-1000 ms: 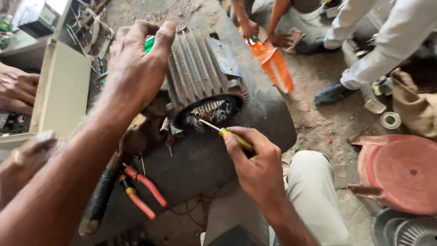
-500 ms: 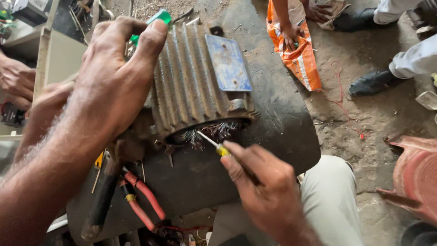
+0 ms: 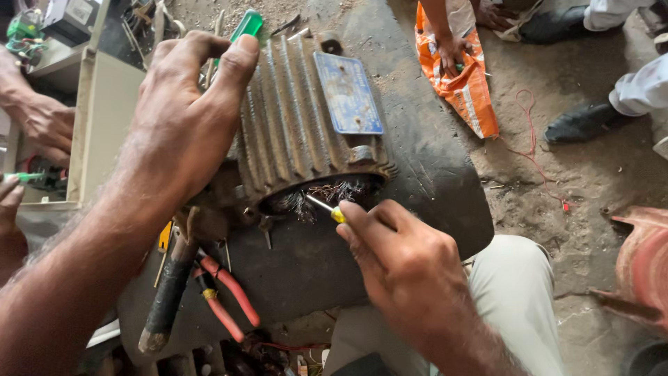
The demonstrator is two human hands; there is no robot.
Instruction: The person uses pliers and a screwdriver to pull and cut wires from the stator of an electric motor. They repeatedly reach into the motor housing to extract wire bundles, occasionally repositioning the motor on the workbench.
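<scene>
A ribbed grey electric motor housing (image 3: 299,132) with a blue plate on top lies on a dark rubber mat (image 3: 431,181). My left hand (image 3: 184,122) is spread over its left side, pressing on the fins. My right hand (image 3: 407,268) grips a yellow-handled screwdriver (image 3: 327,209), whose metal tip pokes into the open end among the dark wire windings (image 3: 327,193).
Red-handled pliers (image 3: 226,299) and a black-handled hammer (image 3: 167,292) lie on the mat below the motor. An orange bag (image 3: 459,83) with another person's hand in it lies behind. Other people's hands (image 3: 42,122) work at the left; shoes and legs at the top right.
The view has moved closer over the motor. My right hand has pushed the screwdriver tip deeper into the windings. My left hand stays on the housing.
</scene>
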